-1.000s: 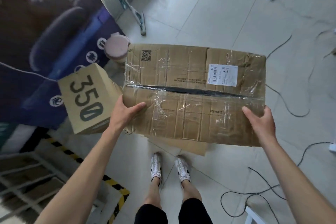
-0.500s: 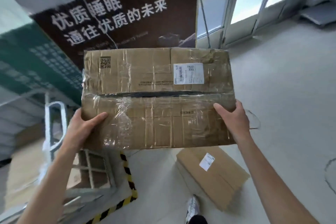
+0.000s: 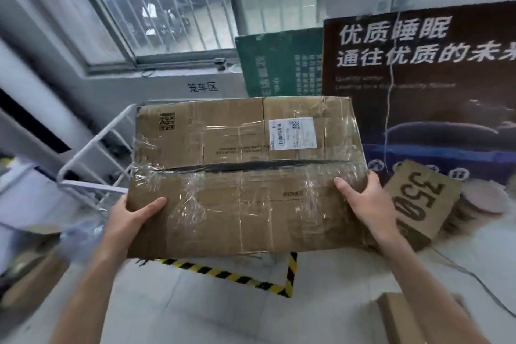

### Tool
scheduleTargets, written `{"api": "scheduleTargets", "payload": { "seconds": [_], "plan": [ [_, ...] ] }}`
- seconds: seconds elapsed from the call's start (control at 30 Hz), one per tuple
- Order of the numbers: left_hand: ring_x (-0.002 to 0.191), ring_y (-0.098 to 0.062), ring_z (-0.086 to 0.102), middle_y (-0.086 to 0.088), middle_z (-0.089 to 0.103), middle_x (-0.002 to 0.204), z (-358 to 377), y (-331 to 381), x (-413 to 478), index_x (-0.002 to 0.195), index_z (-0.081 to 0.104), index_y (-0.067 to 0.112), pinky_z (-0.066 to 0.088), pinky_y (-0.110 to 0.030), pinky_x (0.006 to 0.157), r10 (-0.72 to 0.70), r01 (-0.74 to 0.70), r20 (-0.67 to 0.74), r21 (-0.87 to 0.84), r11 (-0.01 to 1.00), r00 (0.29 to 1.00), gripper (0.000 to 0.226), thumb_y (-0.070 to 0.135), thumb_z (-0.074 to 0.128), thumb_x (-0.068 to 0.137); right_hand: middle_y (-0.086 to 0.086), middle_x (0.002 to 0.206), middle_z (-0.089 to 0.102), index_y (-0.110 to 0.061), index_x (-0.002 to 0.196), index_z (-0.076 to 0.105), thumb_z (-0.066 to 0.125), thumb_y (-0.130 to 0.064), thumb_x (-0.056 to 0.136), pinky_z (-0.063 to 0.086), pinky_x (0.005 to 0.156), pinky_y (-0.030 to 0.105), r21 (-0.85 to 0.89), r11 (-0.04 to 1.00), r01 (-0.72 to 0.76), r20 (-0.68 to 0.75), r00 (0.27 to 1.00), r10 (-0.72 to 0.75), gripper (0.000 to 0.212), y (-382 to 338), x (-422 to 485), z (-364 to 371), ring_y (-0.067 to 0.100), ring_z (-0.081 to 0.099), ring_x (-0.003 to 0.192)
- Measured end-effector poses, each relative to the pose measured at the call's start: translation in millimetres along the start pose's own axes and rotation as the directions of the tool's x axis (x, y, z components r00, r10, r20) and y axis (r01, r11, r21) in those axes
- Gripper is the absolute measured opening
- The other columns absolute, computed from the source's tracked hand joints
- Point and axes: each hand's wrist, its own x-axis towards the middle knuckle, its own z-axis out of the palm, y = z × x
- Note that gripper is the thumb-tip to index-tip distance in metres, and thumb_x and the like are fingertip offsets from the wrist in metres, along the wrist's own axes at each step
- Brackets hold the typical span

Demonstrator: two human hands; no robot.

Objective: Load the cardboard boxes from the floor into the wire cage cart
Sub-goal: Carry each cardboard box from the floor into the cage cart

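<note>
Swung round since half a second ago, the box (image 3: 245, 176) now hangs in front of the cart (image 3: 95, 145), and the brown poster (image 3: 418, 70) that stood behind it has slid off to the right. Both arms hold the box up off the floor (image 3: 195, 310), broad side up, and its far left corner hides part of the cart's white wire frame. The left grip (image 3: 131, 218) holds the near left edge, thumb lying on top and fingers hidden beneath. The right grip (image 3: 363, 204) has the right edge the same way. The box is not yet in the cart.

Clear tape wrinkles over the cardboard and a dark strip runs along the flap seam. A white label (image 3: 292, 133) on the far flap carries a barcode and a QR square, its print too small to read. Another QR code (image 3: 167, 121) is printed near the far left corner.

On the wall under the barred window (image 3: 156, 8) is written 笼车区 (image 3: 202, 87). The poster reads 优质睡眠, then 通往优质的未, cut off at the right; the paler lines below are blurred. A green board (image 3: 279, 64) with unreadable text stands beside it. Right of the held box a 350 box (image 3: 418, 201) leans tilted. Yellow-and-black tape (image 3: 223, 274) marks the floor.
</note>
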Motion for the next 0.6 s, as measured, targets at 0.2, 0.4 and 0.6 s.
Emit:
{"api": "scheduleTargets", "payload": {
  "seconds": [0.2,0.4,0.6],
  "plan": [
    [0.091,-0.024,0.073,-0.004,0.075,0.104,-103,-54,37,0.110,0.065,0.018,0.059,-0.040,0.080,-0.067,0.063,-0.069,-0.061,0.996,0.995,0.042,0.022,0.088,0.075,-0.003,0.117,0.065,-0.027,0.134,0.046,0.061,-0.072,0.083,0.050,0.090,0.046,-0.028,0.999,0.019,0.108,0.994,-0.016,0.071,-54,-32,118,0.030,0.063,0.108],
    [0.076,-0.010,0.075,0.011,0.077,0.088,-154,-99,95,0.102,0.065,0.028,0.056,-0.021,0.056,-0.107,0.096,-0.088,-0.116,0.989,0.990,0.040,0.028,0.089,0.070,-0.002,0.122,0.066,-0.028,0.139,0.044,0.061,-0.074,0.081,0.051,0.093,0.050,-0.088,0.996,0.015,0.118,0.993,-0.005,0.076,-99,-28,197,0.031,0.063,0.111],
    [0.080,-0.020,0.075,0.002,0.078,0.089,-185,-123,195,0.105,0.067,0.019,0.057,-0.033,0.064,-0.150,0.133,-0.116,-0.141,0.981,0.982,0.047,0.032,0.090,0.066,-0.009,0.107,0.063,-0.032,0.134,0.045,0.060,-0.076,0.080,0.052,0.086,0.045,-0.114,0.993,0.037,0.107,0.994,-0.025,0.071,-150,19,284,0.024,0.062,0.098]
  ]
}}
